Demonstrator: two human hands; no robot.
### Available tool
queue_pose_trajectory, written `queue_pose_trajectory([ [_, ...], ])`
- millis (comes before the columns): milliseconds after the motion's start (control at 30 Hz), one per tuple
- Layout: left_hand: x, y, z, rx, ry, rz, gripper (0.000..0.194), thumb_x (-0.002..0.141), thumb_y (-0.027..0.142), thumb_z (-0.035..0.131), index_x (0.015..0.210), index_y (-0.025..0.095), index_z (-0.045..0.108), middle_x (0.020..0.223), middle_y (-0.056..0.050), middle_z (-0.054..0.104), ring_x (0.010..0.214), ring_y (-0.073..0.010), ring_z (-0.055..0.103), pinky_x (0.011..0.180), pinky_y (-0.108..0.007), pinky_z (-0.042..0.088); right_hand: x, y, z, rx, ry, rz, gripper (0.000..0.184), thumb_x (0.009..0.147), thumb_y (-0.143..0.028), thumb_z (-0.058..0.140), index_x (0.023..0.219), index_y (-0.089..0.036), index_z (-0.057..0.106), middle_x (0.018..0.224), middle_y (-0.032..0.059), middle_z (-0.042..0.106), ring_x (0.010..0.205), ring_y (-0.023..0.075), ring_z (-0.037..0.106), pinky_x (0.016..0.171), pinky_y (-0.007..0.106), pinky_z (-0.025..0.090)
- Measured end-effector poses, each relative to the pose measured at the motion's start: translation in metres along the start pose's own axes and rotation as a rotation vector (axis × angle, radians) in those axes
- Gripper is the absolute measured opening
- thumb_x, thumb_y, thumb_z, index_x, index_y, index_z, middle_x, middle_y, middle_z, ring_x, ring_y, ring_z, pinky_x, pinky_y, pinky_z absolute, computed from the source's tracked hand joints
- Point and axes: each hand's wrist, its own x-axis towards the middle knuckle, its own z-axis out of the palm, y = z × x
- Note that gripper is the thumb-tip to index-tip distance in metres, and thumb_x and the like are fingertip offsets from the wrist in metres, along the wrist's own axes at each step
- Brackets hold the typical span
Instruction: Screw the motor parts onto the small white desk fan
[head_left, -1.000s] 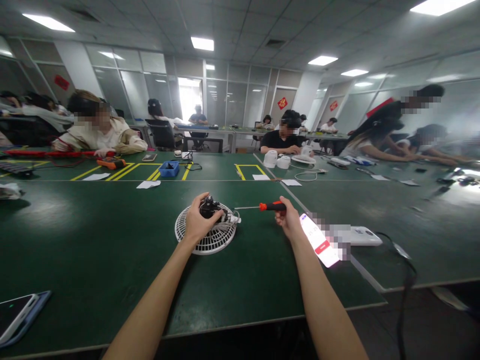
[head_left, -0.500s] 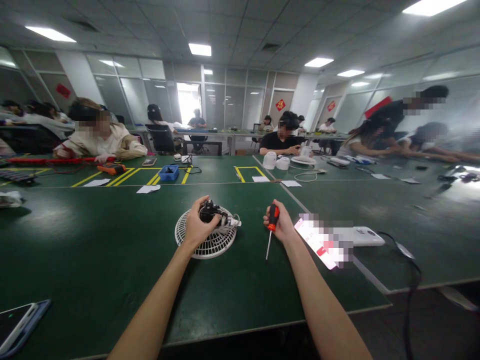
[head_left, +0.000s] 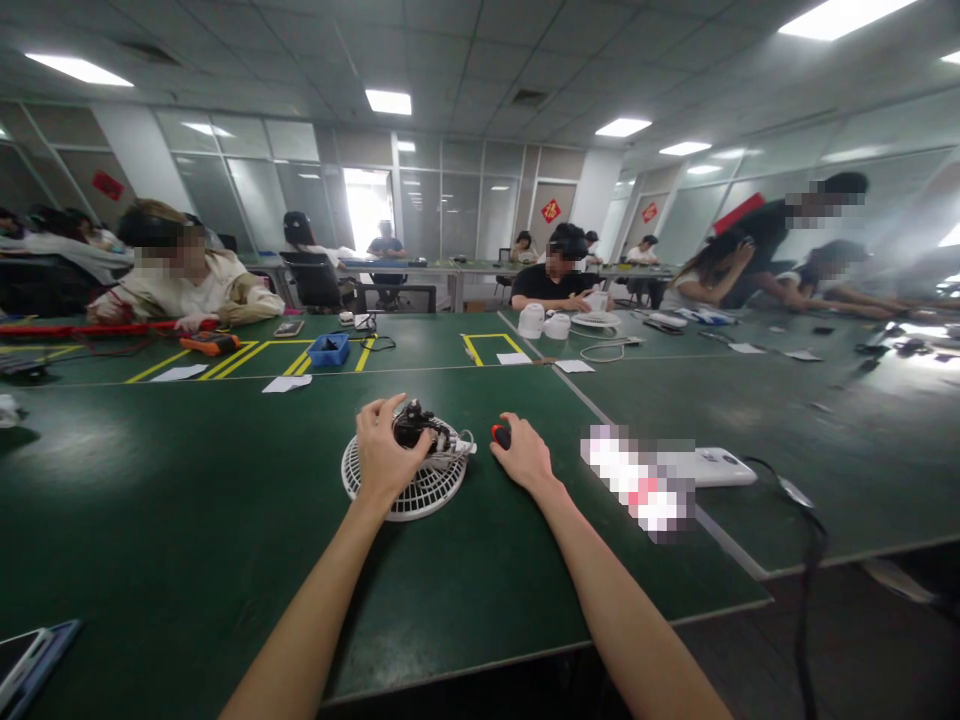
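A round white fan grille lies on the green table in front of me. On it sits a small black fan motor with white wires bunched at its right side. My left hand curls round the motor from the left, thumb in front and fingers behind. To the right of the grille, my right hand is closed round a screwdriver just above the table. Only part of its red and black handle shows; the shaft is hidden.
Right of my hand lie a lit phone, blurred out, and a white device with a black cable. Another phone is at the near left. Farther off are a blue bin, white cups and co-workers at the table.
My right hand has moved left towards the grille and turned, so the screwdriver's shaft no longer shows. My left hand still grips the motor. The view has shifted slightly.
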Motion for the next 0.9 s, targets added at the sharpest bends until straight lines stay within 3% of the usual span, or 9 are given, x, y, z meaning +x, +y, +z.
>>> queue_pose_trajectory([
  [233,0.001,0.003,-0.002,0.057,0.003,-0.119,0.053,0.073,0.041,0.078,0.12,0.022,0.064,0.108,-0.009,0.051,0.111,-0.031,0.052,0.102,-0.05,0.047,0.009,0.008,-0.007,-0.212,0.014,0.018,0.028,0.09,-0.033,0.069,0.114,-0.017,0.065,0.109,0.0129,0.072,0.106,0.03,0.062,0.087,0.037,0.045],
  [433,0.004,-0.001,-0.003,0.035,-0.027,-0.172,0.043,0.073,0.042,0.079,0.109,0.021,0.067,0.109,-0.009,0.058,0.11,-0.0309,0.053,0.098,-0.048,0.049,0.01,0.017,-0.015,-0.277,0.045,0.065,0.035,0.098,-0.043,0.059,0.113,-0.015,0.071,0.12,0.0185,0.069,0.114,0.0333,0.059,0.091,0.041,0.043],
  [667,0.003,-0.001,-0.004,0.026,-0.032,-0.181,0.048,0.074,0.042,0.079,0.116,0.023,0.065,0.113,-0.008,0.059,0.11,-0.0305,0.054,0.095,-0.045,0.049,0.012,0.018,-0.015,-0.265,0.063,0.087,0.04,0.099,-0.04,0.056,0.129,-0.015,0.063,0.118,0.0165,0.069,0.112,0.0317,0.059,0.091,0.039,0.042],
  [900,0.004,0.005,-0.006,-0.002,-0.031,-0.175,0.052,0.071,0.038,0.079,0.119,0.025,0.064,0.114,-0.007,0.058,0.109,-0.0297,0.055,0.097,-0.046,0.05,0.005,0.007,-0.01,-0.265,0.111,0.01,0.027,0.097,-0.029,0.054,0.116,-0.016,0.07,0.119,0.0174,0.063,0.114,0.0327,0.054,0.096,0.043,0.039],
])
